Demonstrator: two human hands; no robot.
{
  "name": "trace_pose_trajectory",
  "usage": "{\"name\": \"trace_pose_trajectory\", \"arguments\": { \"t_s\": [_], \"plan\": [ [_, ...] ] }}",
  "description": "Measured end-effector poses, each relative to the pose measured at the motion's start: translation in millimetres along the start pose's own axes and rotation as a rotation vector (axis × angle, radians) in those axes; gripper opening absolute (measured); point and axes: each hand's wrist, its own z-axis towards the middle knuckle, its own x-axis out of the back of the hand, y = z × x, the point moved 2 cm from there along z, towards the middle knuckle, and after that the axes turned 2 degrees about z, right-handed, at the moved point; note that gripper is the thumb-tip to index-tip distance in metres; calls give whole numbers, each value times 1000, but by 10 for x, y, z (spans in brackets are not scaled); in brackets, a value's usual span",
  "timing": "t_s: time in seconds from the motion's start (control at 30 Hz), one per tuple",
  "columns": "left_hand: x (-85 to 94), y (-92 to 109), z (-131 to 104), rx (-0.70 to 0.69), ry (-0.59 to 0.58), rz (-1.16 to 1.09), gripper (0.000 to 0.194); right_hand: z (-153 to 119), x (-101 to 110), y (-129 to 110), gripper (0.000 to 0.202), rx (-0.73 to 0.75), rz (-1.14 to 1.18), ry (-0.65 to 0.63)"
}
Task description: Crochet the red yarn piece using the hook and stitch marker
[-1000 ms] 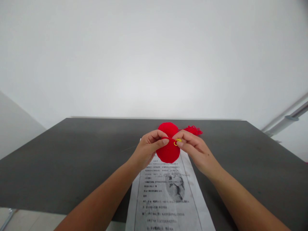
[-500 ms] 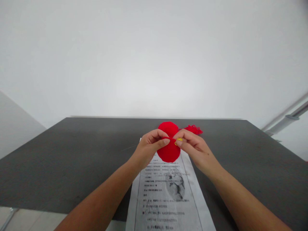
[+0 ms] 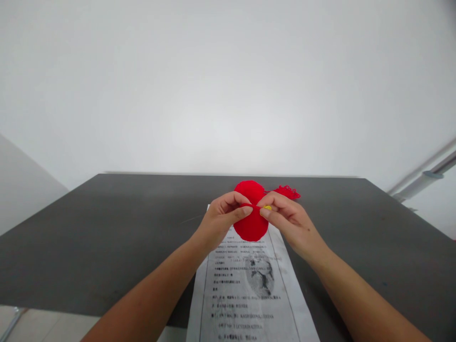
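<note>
Two round red crochet pieces (image 3: 251,229) are above the top of a printed sheet, one nearer me and one farther; whether they are joined is hidden by my fingers. My left hand (image 3: 221,216) is closed, thumb and forefinger pinching the red work where the rounds meet. Opposite it, my right hand (image 3: 290,214) is closed in a pinch at the right edge of the same spot. A small yellow stitch marker (image 3: 268,208) shows between its thumb and forefinger, partly covered. Behind the right fingers lies a looped bundle of red yarn (image 3: 288,192).
The printed sheet (image 3: 245,304), with text and a grey oval picture, lies on the dark grey table (image 3: 107,237) under my forearms. A white wall (image 3: 228,85) stands behind the table's far edge. A grey metal pipe (image 3: 420,185) runs at the right.
My right thumb and the yellow stitch marker have shifted slightly, and less of the marker's loop shows. The near red round has moved a little to the right. My left hand stays almost still.
</note>
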Motion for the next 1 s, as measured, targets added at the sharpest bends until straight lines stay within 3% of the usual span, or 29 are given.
{"name": "trace_pose_trajectory", "arguments": {
  "t_s": [1.0],
  "plan": [
    [1, 91, -3, -131, -46, 232, 25, -7, 26, 3, 15, 115, -160, -31]
  ]
}}
